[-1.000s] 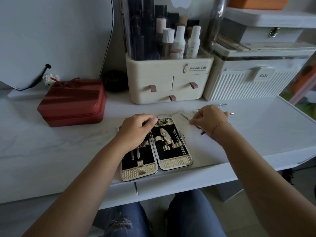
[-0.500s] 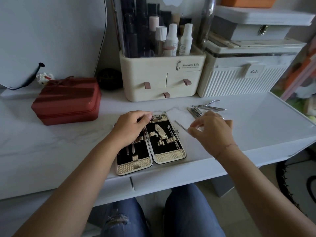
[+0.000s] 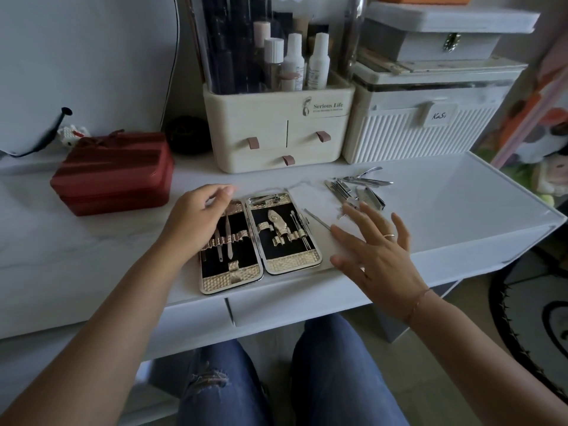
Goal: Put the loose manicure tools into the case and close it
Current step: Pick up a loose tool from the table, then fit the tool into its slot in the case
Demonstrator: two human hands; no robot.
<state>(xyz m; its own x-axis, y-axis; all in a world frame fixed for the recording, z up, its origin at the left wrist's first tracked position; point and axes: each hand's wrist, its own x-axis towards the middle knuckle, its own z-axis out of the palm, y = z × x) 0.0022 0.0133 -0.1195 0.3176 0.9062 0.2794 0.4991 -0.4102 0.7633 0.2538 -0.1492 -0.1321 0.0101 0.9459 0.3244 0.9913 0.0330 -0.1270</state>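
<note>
A gold-trimmed manicure case (image 3: 290, 265) lies open flat on the white desk, black inside, with a few tools strapped into each half. My left hand (image 3: 196, 218) rests on the upper left half of the case, fingers curled and holding nothing. My right hand (image 3: 376, 250) hovers open with spread fingers just right of the case. A thin metal tool (image 3: 318, 218) lies loose on the desk between the case and my right fingertips. A pile of loose steel manicure tools (image 3: 356, 187) sits further back to the right.
A red zipped box (image 3: 113, 173) stands at the left. Behind the case are a cream cosmetics organiser (image 3: 276, 133) with drawers and a white ribbed storage box (image 3: 427, 133). The desk (image 3: 461, 216) ends in a raised edge at the right. My knees are below the front edge.
My right hand came back from the tool pile toward the case with a thin tool, then let it go and spread open. My left hand slid slightly off the case's top.
</note>
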